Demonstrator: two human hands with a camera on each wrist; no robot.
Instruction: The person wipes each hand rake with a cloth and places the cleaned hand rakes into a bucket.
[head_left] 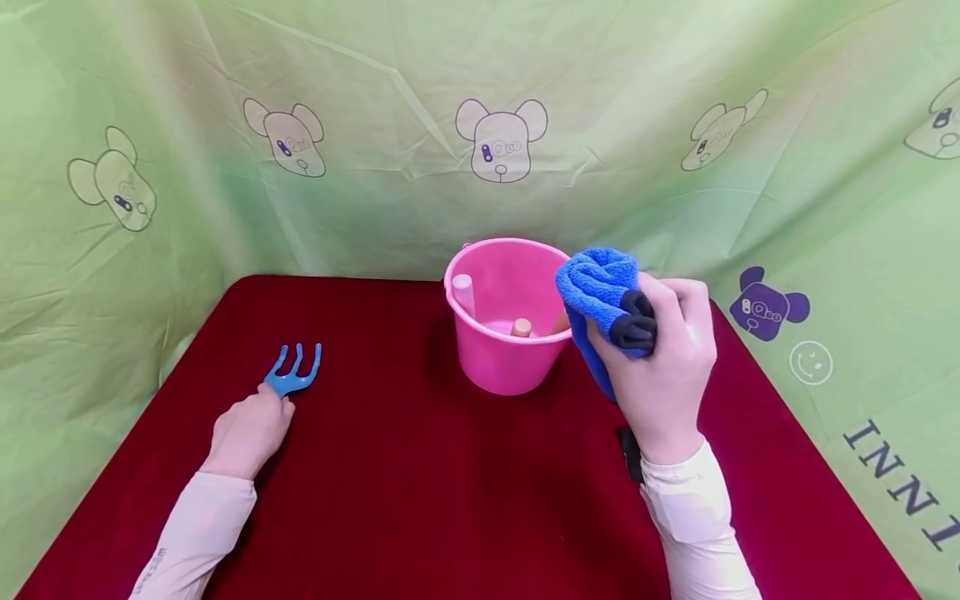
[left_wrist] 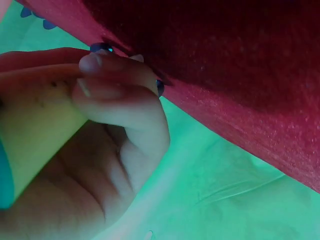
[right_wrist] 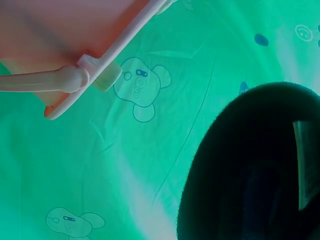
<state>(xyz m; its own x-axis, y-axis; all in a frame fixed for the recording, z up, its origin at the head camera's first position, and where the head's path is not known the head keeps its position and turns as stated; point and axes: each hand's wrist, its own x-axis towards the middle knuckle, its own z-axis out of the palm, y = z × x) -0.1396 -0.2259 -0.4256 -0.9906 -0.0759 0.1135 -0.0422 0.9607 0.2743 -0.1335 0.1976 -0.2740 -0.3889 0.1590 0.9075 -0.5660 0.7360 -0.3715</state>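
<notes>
My left hand [head_left: 249,429] grips a small blue three-pronged hand fork [head_left: 288,383], its prongs pointing away over the left of the table. In the left wrist view the fork's pale handle [left_wrist: 40,125] lies between thumb and curled fingers. At the right, my right hand [head_left: 663,367] holds up a folded blue towel [head_left: 596,279] with black edging, beside the rim of a pink bucket [head_left: 498,362]. The towel overlaps the rim in the head view. It shows as a dark shape with a label in the right wrist view. Inside the bucket stand several handle ends, one pale pink [head_left: 462,292], one wooden [head_left: 521,327].
A dark red cloth covers the table [head_left: 375,483]. Light green curtain [head_left: 390,200] printed with bear heads hangs close behind and along both sides. The bucket's pale handle [right_wrist: 45,81] and rim show up close in the right wrist view.
</notes>
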